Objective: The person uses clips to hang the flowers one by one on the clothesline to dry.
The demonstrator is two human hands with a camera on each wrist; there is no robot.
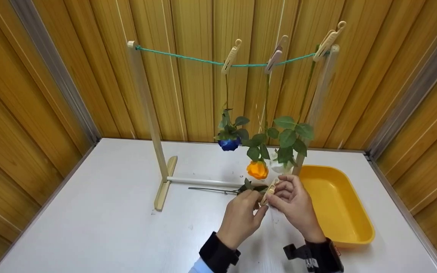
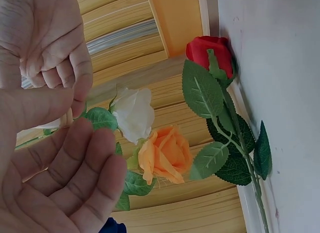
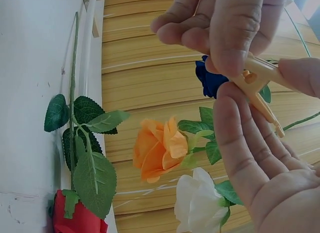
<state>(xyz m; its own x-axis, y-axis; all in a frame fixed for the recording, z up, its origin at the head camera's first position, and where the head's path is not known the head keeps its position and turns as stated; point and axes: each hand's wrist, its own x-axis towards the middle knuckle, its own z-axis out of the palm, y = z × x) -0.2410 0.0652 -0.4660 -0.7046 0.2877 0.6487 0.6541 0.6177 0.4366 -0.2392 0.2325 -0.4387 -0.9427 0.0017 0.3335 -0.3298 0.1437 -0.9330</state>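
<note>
A pale wooden clothespin (image 1: 269, 192) (image 3: 260, 80) sits between both hands just above the white table (image 1: 101, 227). My right hand (image 1: 281, 195) pinches it between thumb and finger. My left hand (image 1: 256, 203) meets it from the other side, fingers curled onto it. A red rose (image 2: 212, 50) (image 3: 75, 220) lies flat on the table under the hands, its stem (image 1: 207, 189) pointing left; neither hand holds it. Close behind hang an orange rose (image 1: 257, 169), a white rose (image 2: 132, 113) and a blue rose (image 1: 229, 144), heads down.
A wooden rack (image 1: 150, 113) carries a green cord (image 1: 188, 57), on which three clothespins (image 1: 231, 56) clip the hanging stems. A yellow tray (image 1: 355, 235) stands at the right. Wood-panelled walls close the table in on three sides.
</note>
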